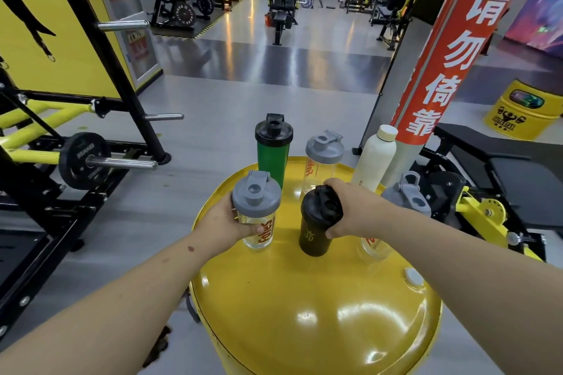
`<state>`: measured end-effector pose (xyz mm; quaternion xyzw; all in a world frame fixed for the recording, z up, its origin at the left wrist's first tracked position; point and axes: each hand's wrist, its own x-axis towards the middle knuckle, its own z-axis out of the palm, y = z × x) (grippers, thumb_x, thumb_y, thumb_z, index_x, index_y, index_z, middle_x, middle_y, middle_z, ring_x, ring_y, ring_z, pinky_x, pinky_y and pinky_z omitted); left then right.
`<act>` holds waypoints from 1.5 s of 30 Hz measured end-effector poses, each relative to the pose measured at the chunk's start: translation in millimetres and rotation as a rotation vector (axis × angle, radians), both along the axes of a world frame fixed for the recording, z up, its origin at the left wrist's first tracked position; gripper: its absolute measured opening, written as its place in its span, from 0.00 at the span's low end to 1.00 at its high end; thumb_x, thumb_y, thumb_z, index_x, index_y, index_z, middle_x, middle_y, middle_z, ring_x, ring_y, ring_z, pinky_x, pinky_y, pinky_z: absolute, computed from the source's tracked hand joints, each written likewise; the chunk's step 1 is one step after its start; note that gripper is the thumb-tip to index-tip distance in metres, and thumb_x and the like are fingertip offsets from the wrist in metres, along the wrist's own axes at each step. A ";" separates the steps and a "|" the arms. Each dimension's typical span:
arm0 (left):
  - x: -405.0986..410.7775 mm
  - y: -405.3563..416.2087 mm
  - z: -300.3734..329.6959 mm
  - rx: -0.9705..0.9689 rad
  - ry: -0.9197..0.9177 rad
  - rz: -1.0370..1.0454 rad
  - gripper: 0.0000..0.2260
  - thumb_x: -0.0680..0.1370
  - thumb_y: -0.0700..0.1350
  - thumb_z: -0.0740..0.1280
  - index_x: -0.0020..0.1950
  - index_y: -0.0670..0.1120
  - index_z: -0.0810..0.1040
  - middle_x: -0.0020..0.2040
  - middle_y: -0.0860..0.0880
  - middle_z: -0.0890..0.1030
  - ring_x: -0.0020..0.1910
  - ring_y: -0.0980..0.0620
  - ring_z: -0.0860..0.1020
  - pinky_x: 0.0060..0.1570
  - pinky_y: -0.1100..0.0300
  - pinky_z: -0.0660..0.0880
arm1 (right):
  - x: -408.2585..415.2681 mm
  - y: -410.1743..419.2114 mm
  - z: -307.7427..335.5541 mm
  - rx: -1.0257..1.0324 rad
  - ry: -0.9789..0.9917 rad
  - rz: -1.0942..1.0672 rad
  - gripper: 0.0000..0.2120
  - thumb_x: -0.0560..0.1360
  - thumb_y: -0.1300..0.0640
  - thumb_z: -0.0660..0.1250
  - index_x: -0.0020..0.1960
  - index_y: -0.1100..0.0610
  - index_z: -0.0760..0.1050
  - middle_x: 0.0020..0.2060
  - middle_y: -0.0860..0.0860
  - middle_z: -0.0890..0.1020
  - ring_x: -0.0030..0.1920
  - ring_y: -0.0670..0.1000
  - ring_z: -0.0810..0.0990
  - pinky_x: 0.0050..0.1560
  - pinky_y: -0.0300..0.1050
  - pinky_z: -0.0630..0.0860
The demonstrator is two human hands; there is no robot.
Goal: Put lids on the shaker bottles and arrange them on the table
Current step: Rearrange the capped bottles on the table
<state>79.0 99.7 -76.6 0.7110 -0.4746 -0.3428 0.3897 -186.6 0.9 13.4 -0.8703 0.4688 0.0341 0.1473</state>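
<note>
Both hands on lidded shakers.
My left hand (227,219) grips the clear shaker (257,213) near the tabletop's (304,298) left edge; my right hand (350,210) clasps the black shaker's (315,231) lid.

Both bare forearms reach forward, the left hand (231,219) curled in a grasp, the right hand (350,207) clasped palm-down.

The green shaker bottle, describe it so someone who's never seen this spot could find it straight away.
Start at the round yellow drum top used as a table. At its far edge stands the green shaker bottle, left of a clear bottle with a grey lid. It is the only green one, tall, with a black lid.
</note>
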 end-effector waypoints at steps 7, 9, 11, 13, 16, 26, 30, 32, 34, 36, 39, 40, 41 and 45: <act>-0.3 3.5 2.4 -0.006 0.010 -0.002 0.39 0.63 0.48 0.85 0.70 0.57 0.71 0.62 0.59 0.81 0.64 0.53 0.78 0.62 0.47 0.77 | -4.7 -4.0 -3.3 0.002 0.002 -0.026 0.43 0.59 0.44 0.84 0.68 0.50 0.66 0.55 0.48 0.78 0.53 0.53 0.79 0.51 0.50 0.82; -0.5 3.9 3.1 -0.008 0.019 -0.002 0.39 0.63 0.47 0.85 0.70 0.56 0.72 0.62 0.58 0.81 0.64 0.52 0.78 0.62 0.47 0.77 | -4.6 -3.1 -4.9 0.009 -0.019 -0.041 0.44 0.58 0.44 0.84 0.68 0.50 0.67 0.55 0.48 0.78 0.53 0.53 0.79 0.51 0.50 0.83; -0.5 4.7 3.3 -0.001 0.016 -0.002 0.39 0.62 0.47 0.85 0.70 0.56 0.72 0.62 0.58 0.81 0.64 0.52 0.78 0.62 0.47 0.78 | -5.5 -2.6 -6.4 0.026 -0.055 -0.062 0.45 0.58 0.44 0.85 0.68 0.50 0.67 0.55 0.48 0.78 0.54 0.53 0.79 0.51 0.50 0.83; -0.3 5.4 4.1 0.001 0.023 -0.003 0.38 0.62 0.47 0.85 0.69 0.56 0.73 0.61 0.59 0.82 0.63 0.53 0.79 0.62 0.47 0.78 | -8.1 -2.2 -6.4 0.049 -0.088 -0.077 0.46 0.59 0.47 0.85 0.70 0.50 0.66 0.57 0.47 0.78 0.55 0.53 0.79 0.52 0.48 0.82; 0.9 5.8 4.4 0.011 0.019 -0.008 0.36 0.62 0.47 0.85 0.67 0.57 0.74 0.60 0.58 0.83 0.63 0.53 0.79 0.61 0.48 0.78 | -10.9 -1.6 -5.7 0.060 -0.110 -0.081 0.46 0.59 0.48 0.85 0.71 0.50 0.66 0.57 0.47 0.78 0.56 0.52 0.79 0.52 0.46 0.81; -2.0 9.5 4.9 -0.001 0.026 -0.008 0.36 0.63 0.44 0.85 0.68 0.55 0.73 0.60 0.58 0.82 0.62 0.54 0.80 0.57 0.55 0.79 | -9.2 0.5 -6.3 0.075 -0.142 -0.085 0.42 0.59 0.48 0.86 0.67 0.48 0.68 0.55 0.47 0.78 0.55 0.53 0.79 0.52 0.46 0.82; -2.3 11.3 2.6 -0.003 0.044 0.000 0.38 0.63 0.46 0.85 0.69 0.57 0.72 0.61 0.58 0.82 0.63 0.52 0.79 0.61 0.49 0.78 | -8.9 1.3 -7.1 0.081 -0.157 -0.083 0.43 0.60 0.48 0.85 0.68 0.48 0.68 0.57 0.46 0.78 0.57 0.52 0.79 0.53 0.47 0.81; -2.9 12.4 2.4 -0.010 0.046 0.004 0.41 0.59 0.53 0.85 0.69 0.59 0.72 0.61 0.59 0.82 0.63 0.52 0.79 0.61 0.47 0.79 | -8.7 2.1 -7.2 0.085 -0.158 -0.088 0.44 0.60 0.48 0.85 0.69 0.48 0.67 0.58 0.46 0.78 0.58 0.52 0.79 0.55 0.48 0.82; -3.2 13.2 2.2 -0.016 0.043 0.013 0.43 0.55 0.58 0.83 0.68 0.60 0.72 0.61 0.59 0.82 0.63 0.52 0.79 0.60 0.46 0.79 | -8.1 3.5 -7.7 0.080 -0.147 -0.089 0.45 0.60 0.47 0.85 0.70 0.50 0.66 0.59 0.47 0.78 0.59 0.52 0.79 0.55 0.48 0.81; -3.0 12.6 0.6 -0.016 0.045 0.018 0.44 0.54 0.59 0.83 0.68 0.60 0.72 0.61 0.59 0.82 0.63 0.51 0.79 0.60 0.45 0.79 | -7.7 4.8 -8.7 0.070 -0.137 -0.095 0.46 0.60 0.46 0.85 0.71 0.51 0.65 0.60 0.47 0.78 0.59 0.53 0.79 0.55 0.49 0.82; -4.6 13.2 -2.0 -0.005 0.029 0.026 0.41 0.59 0.55 0.84 0.69 0.58 0.72 0.62 0.58 0.81 0.64 0.52 0.79 0.62 0.46 0.78 | -7.5 8.0 -9.2 0.071 -0.125 -0.112 0.50 0.60 0.46 0.85 0.74 0.52 0.62 0.63 0.48 0.77 0.62 0.54 0.78 0.56 0.50 0.82; -5.0 13.3 -2.6 -0.003 0.031 0.034 0.41 0.60 0.53 0.84 0.69 0.58 0.72 0.63 0.58 0.81 0.64 0.52 0.78 0.62 0.47 0.78 | -7.8 9.8 -8.3 0.081 -0.121 -0.114 0.51 0.61 0.46 0.84 0.75 0.53 0.61 0.65 0.49 0.76 0.62 0.54 0.78 0.56 0.50 0.81; -4.9 13.0 -3.4 0.001 0.033 0.041 0.40 0.61 0.52 0.84 0.70 0.57 0.71 0.63 0.58 0.81 0.64 0.52 0.78 0.63 0.47 0.77 | -7.7 11.5 -6.7 0.089 -0.112 -0.114 0.52 0.61 0.46 0.84 0.76 0.53 0.59 0.66 0.50 0.75 0.64 0.55 0.77 0.57 0.50 0.81; -5.1 20.2 -9.9 0.059 0.090 0.068 0.47 0.61 0.45 0.84 0.76 0.52 0.66 0.69 0.54 0.77 0.68 0.50 0.76 0.63 0.48 0.77 | -12.0 21.6 18.2 0.058 -0.070 -0.073 0.52 0.69 0.53 0.80 0.82 0.52 0.50 0.73 0.52 0.71 0.68 0.56 0.75 0.59 0.49 0.79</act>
